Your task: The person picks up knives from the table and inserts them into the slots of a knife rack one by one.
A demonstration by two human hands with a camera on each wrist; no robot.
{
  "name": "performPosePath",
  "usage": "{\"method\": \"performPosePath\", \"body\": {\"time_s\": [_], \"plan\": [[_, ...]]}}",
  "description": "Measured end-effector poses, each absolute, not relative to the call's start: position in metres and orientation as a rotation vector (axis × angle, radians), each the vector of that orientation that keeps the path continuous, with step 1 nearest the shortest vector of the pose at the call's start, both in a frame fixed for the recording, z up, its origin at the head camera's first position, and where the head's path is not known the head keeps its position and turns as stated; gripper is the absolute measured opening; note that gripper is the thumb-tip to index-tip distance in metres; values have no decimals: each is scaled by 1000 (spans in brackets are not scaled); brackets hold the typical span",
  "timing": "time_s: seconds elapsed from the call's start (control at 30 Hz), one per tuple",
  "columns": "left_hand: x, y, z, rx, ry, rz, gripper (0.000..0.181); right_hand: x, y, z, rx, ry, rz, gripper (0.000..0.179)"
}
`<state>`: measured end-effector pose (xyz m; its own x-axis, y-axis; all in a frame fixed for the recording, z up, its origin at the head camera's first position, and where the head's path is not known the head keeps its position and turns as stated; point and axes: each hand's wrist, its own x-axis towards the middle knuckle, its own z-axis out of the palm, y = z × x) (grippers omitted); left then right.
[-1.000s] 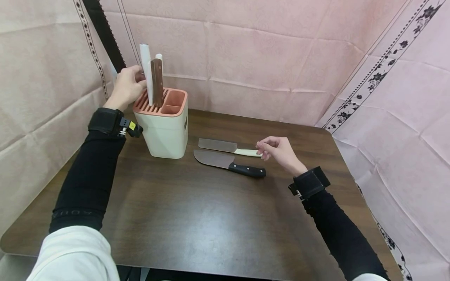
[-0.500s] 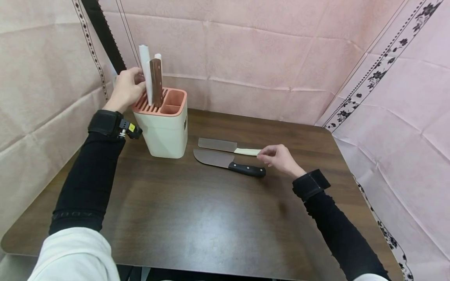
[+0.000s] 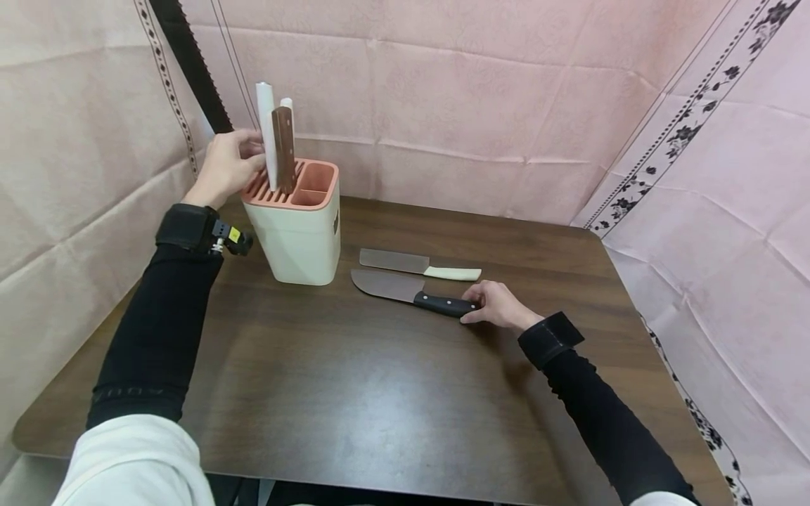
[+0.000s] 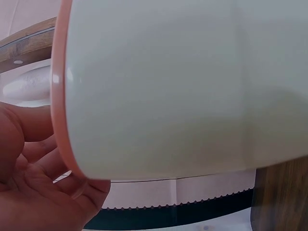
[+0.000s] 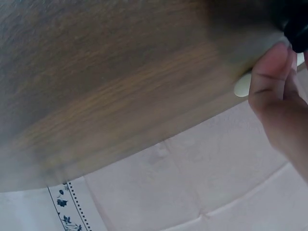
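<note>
My right hand [image 3: 500, 304] pinches the end of the black handle of a kitchen knife [image 3: 386, 284], whose broad blade points left on the table. Only a bit of that black handle [image 5: 299, 36] shows at the right wrist view's edge. Behind it lies a cleaver [image 3: 394, 261] with a pale handle. At the far left, my left hand [image 3: 229, 163] holds the rim of a pale green knife block [image 3: 294, 242] with a coral slotted top. In the left wrist view, the thumb and fingers [image 4: 48, 163] lie around the coral rim [image 4: 58, 96].
White-handled knives [image 3: 266, 133] and a brown-handled knife [image 3: 284, 147] stand upright in the block's slots. The brown wooden table [image 3: 354, 393] meets pale pink cloth [image 3: 443, 119] behind and at the sides.
My right hand has moved from the cleaver's pale handle end toward me and taken hold of the black knife handle. The left hand has stayed at the block, dipping slightly.
</note>
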<state>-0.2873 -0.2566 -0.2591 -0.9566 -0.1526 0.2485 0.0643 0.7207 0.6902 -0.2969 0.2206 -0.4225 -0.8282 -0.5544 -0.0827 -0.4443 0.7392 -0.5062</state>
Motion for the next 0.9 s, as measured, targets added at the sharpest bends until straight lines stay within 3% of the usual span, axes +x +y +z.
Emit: {"method": "performPosePath", "body": {"time_s": [0.47,0.9], "plan": [[-276,-264,-259,89,-2684,-1090,49,-300,227,-419,-851,2715,-821,28],[-268,-265,-253,105,-2714,-1099,50,-301,230,-349,-863,2689,-1043,34]]}}
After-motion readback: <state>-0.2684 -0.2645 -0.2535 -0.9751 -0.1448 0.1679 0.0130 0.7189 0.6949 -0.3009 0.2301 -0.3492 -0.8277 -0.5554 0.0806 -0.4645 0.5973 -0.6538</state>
